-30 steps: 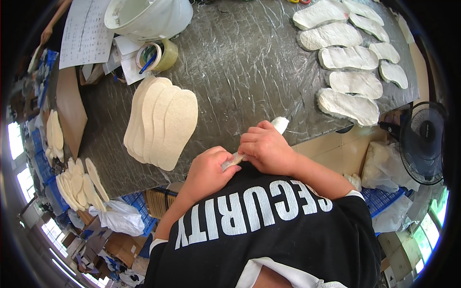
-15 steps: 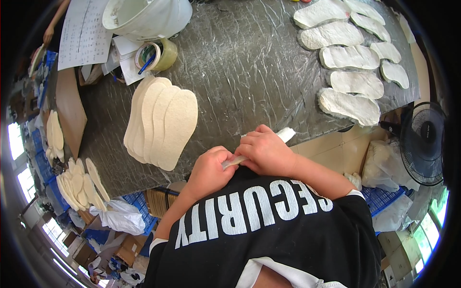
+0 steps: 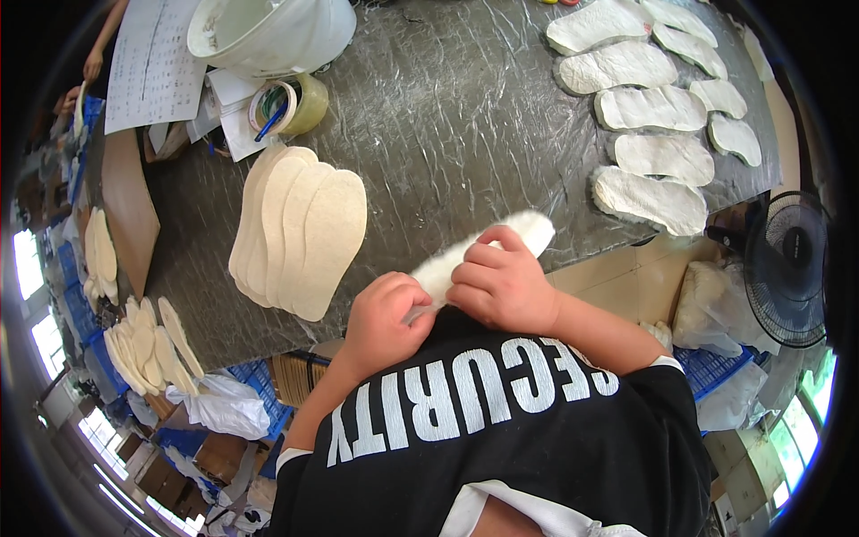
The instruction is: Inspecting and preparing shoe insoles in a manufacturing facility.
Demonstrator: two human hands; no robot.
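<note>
- Your left hand (image 3: 389,313) has its thumb and fingers pinched on the near, eight-o'clock end of a fluffy white insole (image 3: 438,271).
- Your right hand (image 3: 503,282) has its fingers curled over the same piece, gripping its near edge just beside the left fingertips.
- That insole lies at the table's near edge, in front of your chest, its long side slanting from eight o'clock up to two o'clock; its far end shows beyond your right knuckles.
- From your hands, a fanned stack of cream insoles (image 3: 333,237) lies at ten o'clock on the dark table (image 3: 465,116).
- Between one and two o'clock, white covered pieces (image 3: 650,109) lie in two rows.
- At eleven o'clock you have tape rolls (image 3: 313,106) with a blue pen (image 3: 272,122) resting in one, and a white bucket (image 3: 304,45) beyond them.
- Near nine o'clock, loose cream insoles (image 3: 143,345) are gathered by the table's edge.
- A black fan (image 3: 787,268) stands at three o'clock.
</note>
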